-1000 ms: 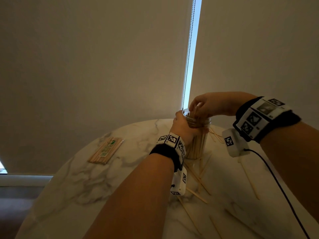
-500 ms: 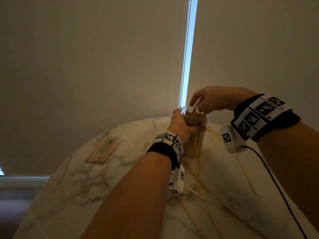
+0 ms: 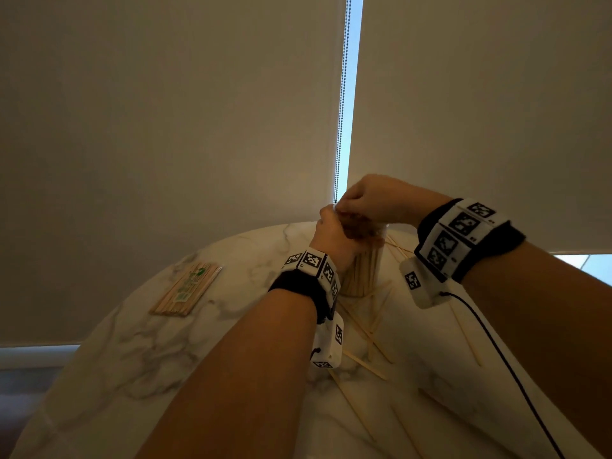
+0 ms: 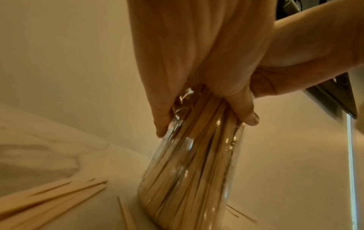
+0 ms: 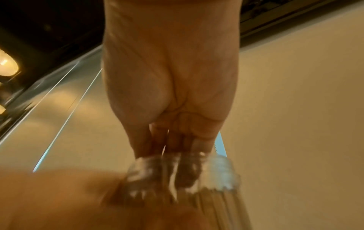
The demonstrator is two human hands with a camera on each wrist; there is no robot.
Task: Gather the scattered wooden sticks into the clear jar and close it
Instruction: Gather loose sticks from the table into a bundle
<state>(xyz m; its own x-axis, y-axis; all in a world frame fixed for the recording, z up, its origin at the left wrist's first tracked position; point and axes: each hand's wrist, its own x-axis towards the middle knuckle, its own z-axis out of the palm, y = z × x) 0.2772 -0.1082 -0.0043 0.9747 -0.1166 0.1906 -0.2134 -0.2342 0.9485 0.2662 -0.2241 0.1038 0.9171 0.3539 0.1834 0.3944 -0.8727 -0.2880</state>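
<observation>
The jar [image 3: 362,273] stands upright on the marble counter [image 3: 139,346], packed with sticks [image 4: 189,179], but its top is mostly hidden in the head view: the left hand [image 3: 334,238] wraps the upper wall and the right hand [image 3: 367,200] covers the mouth from above. Whether a lid sits on the jar cannot be told from the head view. The right wrist view shows a clear ribbed piece [image 5: 183,172] at the jar's top under the right hand's curled fingers [image 5: 177,140], though it is smeared by blur and its edges are hard to make out. What those fingers pinch, if anything, cannot be told. In the left wrist view the left hand's fingers [image 4: 163,118] and thumb are curled round the jar's upper wall, clamped on it.

Loose sticks [image 3: 364,339] lie scattered on the counter in front of the jar and to its right, several cut off by the forearms and the lower frame edge. A wrapped pack [image 3: 187,289] of sticks lies well apart to the left.

Against half a second ago, the right hand has dropped from above the open mouth, where stick tips showed, down onto the jar's top, touching the left hand. The left hand keeps its grip, and the jar stands in the same place.
</observation>
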